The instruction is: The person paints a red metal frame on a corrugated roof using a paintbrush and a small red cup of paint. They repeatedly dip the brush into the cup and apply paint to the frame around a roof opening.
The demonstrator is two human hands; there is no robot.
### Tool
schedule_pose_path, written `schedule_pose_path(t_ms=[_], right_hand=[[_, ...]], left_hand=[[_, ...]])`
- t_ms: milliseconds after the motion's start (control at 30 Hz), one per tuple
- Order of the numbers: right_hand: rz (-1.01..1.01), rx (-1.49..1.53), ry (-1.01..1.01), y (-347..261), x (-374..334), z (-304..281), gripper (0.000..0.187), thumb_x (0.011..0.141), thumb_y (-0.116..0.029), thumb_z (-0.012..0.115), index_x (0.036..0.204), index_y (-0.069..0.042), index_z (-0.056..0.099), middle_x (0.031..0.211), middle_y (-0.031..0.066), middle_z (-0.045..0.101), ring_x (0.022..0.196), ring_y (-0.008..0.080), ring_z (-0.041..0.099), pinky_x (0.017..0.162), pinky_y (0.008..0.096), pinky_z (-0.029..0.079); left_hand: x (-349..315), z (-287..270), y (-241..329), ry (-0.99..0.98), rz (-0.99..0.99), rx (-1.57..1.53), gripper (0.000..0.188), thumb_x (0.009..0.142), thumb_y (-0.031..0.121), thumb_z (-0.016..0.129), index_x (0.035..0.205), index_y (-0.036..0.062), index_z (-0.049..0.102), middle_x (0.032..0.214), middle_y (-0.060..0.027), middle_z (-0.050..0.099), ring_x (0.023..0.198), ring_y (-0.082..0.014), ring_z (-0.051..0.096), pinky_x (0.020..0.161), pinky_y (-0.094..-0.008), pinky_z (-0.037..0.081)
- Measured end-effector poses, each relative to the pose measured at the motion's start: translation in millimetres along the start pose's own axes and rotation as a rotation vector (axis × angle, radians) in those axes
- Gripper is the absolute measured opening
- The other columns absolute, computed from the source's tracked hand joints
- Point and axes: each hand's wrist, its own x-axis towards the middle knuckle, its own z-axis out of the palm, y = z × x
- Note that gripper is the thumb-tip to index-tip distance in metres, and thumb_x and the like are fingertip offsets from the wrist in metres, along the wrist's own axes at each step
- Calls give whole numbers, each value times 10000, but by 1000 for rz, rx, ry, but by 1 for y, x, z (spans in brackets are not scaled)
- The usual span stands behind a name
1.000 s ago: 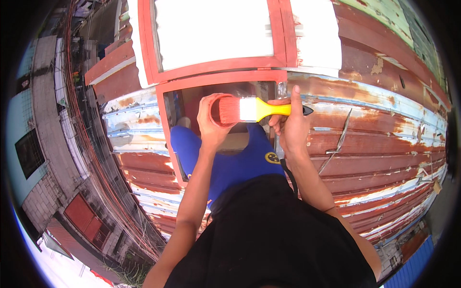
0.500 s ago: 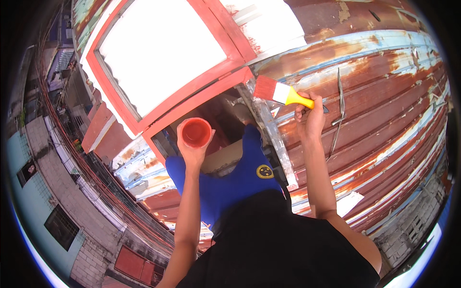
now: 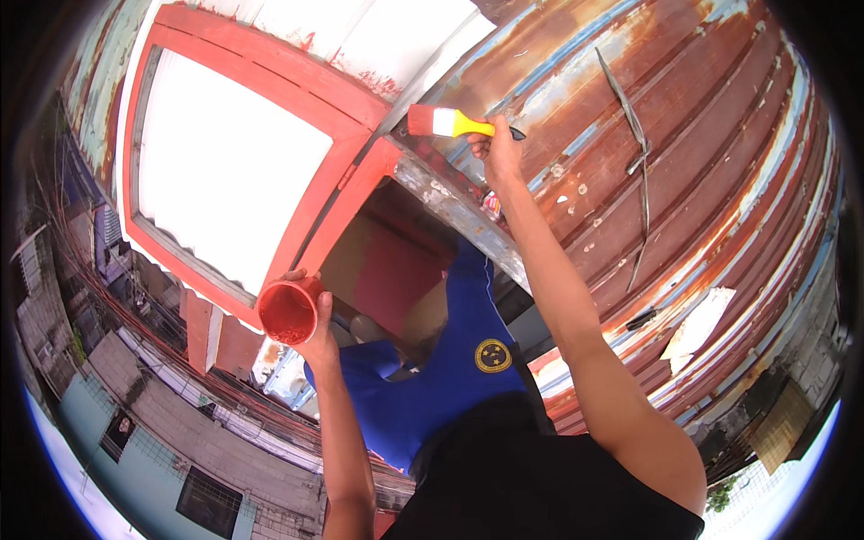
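Note:
My left hand [image 3: 317,342] is wrapped round a red cup [image 3: 270,317], which tilts a little and has wet red paint inside. The cup sits in front of the lower edge of a red-painted frame [image 3: 270,59] around a bright white panel [image 3: 229,144]. In my right hand [image 3: 501,157] is a paintbrush [image 3: 471,125] with a yellow handle and a black end, gripped by that handle. Its red-coated bristles point left, close to the frame's right corner; I cannot tell whether they touch it.
Rusty corrugated roofing sheets [image 3: 567,171] spread to the right, with a dark strip [image 3: 630,117] lying on them. My blue-clad legs [image 3: 468,297] are at an opening [image 3: 387,243] bordered by a worn metal edge [image 3: 463,211]. Houses and wires lie far below at left.
The view has turned. The brush has come up and left to the frame's corner, with my right arm stretched further. The cup has moved left and down and tilts more.

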Motion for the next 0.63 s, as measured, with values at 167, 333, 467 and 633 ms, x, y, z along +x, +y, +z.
schedule_pose_path(t_ms=[167, 333, 467, 633], right_hand=[[-65, -34, -111, 24, 6, 17, 350, 1001, -277, 545, 1036, 26, 715, 704, 124, 712, 504, 133, 580, 491, 271, 453], [-34, -136, -113, 24, -7, 10, 345, 1001, -239, 560, 944, 43, 750, 668, 123, 713, 488, 124, 615, 454, 251, 469], [-70, -220, -107, 2, 0, -7, 325, 986, -242, 577, 947, 35, 744, 664, 116, 712, 492, 119, 611, 460, 258, 469], [-140, -198, -145, 4, 10, 24, 331, 985, -253, 564, 1039, 19, 746, 697, 115, 723, 505, 144, 612, 512, 263, 496]], left_hand=[[-6, -5, -8, -3, 34, 92, 670, 818, 252, 917, 1318, 40, 525, 1239, -126, 617, 1191, -274, 592, 1028, -428, 515], [-10, -8, -6, 13, 2, 111, 697, 832, 259, 907, 1354, 44, 498, 1252, -131, 606, 1199, -279, 583, 1032, -436, 503], [-14, -14, 2, 32, -5, 145, 696, 844, 270, 901, 1364, 43, 498, 1266, -139, 602, 1204, -283, 583, 1034, -435, 501], [-13, -19, 6, 56, -47, 110, 723, 854, 311, 889, 1390, 50, 479, 1301, -150, 584, 1261, -303, 564, 1147, -490, 478]])
